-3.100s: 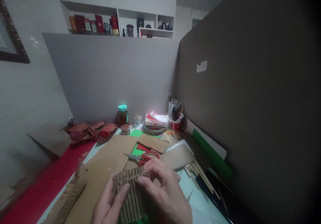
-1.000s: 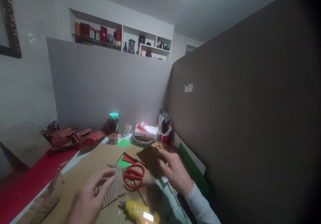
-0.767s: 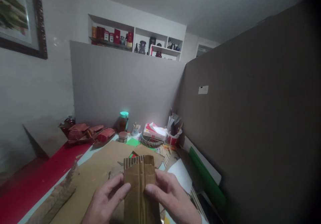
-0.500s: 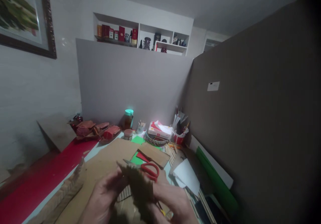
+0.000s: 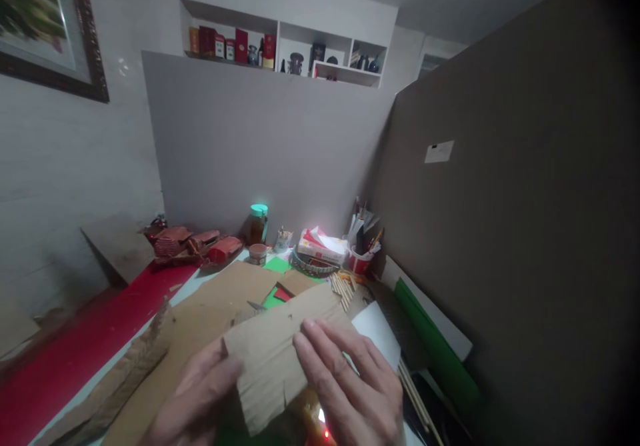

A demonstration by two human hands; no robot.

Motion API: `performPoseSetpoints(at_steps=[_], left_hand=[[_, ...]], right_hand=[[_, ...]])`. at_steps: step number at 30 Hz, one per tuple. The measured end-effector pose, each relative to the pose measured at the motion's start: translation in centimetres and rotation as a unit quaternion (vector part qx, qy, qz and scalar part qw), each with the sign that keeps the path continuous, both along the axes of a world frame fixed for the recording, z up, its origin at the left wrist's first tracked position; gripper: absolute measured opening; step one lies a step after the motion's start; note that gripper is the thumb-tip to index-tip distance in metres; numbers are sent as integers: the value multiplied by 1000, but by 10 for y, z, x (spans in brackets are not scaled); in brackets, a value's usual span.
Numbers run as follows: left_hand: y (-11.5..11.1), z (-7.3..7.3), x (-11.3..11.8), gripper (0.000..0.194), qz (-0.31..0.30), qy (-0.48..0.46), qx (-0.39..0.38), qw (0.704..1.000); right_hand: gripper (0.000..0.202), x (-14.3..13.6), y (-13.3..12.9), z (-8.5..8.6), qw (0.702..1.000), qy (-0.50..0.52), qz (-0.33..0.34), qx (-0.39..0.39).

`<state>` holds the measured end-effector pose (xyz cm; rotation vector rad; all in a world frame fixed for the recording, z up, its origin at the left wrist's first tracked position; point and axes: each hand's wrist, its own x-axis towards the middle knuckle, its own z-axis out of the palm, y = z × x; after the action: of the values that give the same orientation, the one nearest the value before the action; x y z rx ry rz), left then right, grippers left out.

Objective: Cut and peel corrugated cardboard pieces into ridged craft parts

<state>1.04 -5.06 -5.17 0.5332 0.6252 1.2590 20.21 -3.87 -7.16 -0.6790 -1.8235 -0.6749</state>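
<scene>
A creased piece of brown cardboard (image 5: 273,353) is held up over the table, its broad face towards me and its lower edge ragged. My left hand (image 5: 197,393) grips its left edge, the thumb in front and slightly blurred. The fingers of my right hand (image 5: 353,379) lie over its right part, with the thumb out of sight. Behind the cardboard, the pointed blades of scissors (image 5: 256,305) stick out; their red handles are hidden. Below, between my hands, a shiny amber-coloured thing (image 5: 314,414) with a small red light shows in part.
Large flat cardboard (image 5: 200,326) covers the tabletop, with a torn corrugated strip (image 5: 125,373) at left. Farther back stand a teal-lidded jar (image 5: 258,225), a woven basket (image 5: 315,267) and a red cup of tools (image 5: 359,259). Wooden sticks (image 5: 343,291) and a green roll (image 5: 435,343) lie right.
The cardboard piece has turned from nearly edge-on to broad face towards me. My right hand now lies across its front. The view has tilted down slightly, and the scissors' handles are now covered.
</scene>
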Motion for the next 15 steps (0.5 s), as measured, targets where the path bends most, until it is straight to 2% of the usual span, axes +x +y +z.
performPoseSetpoints(at_steps=[3,5,8,10,13,15], left_hand=[[-4,4,4,34,-62,-26,-22,998],[-4,3,4,33,-78,-21,-20,997],[-1,-2,1,45,-55,21,-6,998],[2,-4,-1,47,-36,41,-20,998],[7,-5,-2,31,-19,56,-53,997],[10,-6,-4,22,18,94,-40,995]], right_hand=[[42,-3,-3,2,1000,9,1,-5],[39,-2,-4,3,1000,2,-1,-18],[38,3,-2,5,999,20,-7,-46],[43,8,0,8,994,77,-4,-81],[38,14,1,16,963,191,-1,-191],[30,15,-1,20,948,229,-9,-220]])
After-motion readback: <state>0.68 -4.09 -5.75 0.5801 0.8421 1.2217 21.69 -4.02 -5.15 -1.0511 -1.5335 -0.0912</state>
